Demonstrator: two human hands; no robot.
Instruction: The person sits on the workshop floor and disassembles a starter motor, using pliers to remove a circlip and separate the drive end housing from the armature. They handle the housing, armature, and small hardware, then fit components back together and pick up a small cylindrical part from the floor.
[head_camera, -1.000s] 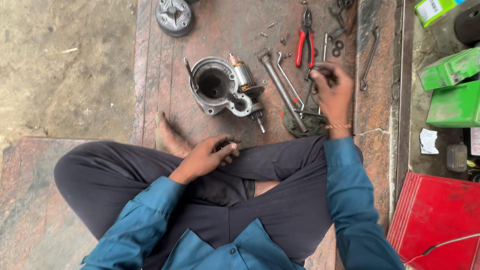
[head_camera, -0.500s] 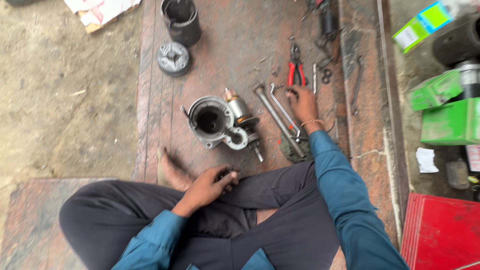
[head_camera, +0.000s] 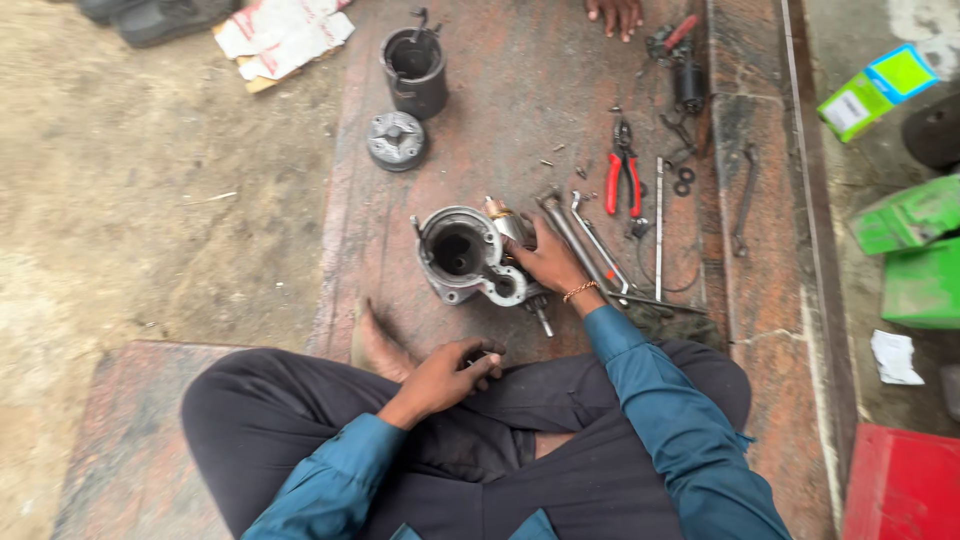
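Fingers (head_camera: 535, 240) of the right hand (head_camera: 548, 262) grip the metal housing (head_camera: 462, 252), just left of them; left hand (head_camera: 445, 378) rests curled on the lap, contents hidden.

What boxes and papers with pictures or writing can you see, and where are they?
Small carton: upper right, tilted, green with a blue and white panel.
Green boxes: right edge, two stacked close together, plain green.
Torn cardboard sheet: top left on the ground, white with red marks.
White paper scrap: right side, below the green boxes.
Red flat case: bottom right corner.
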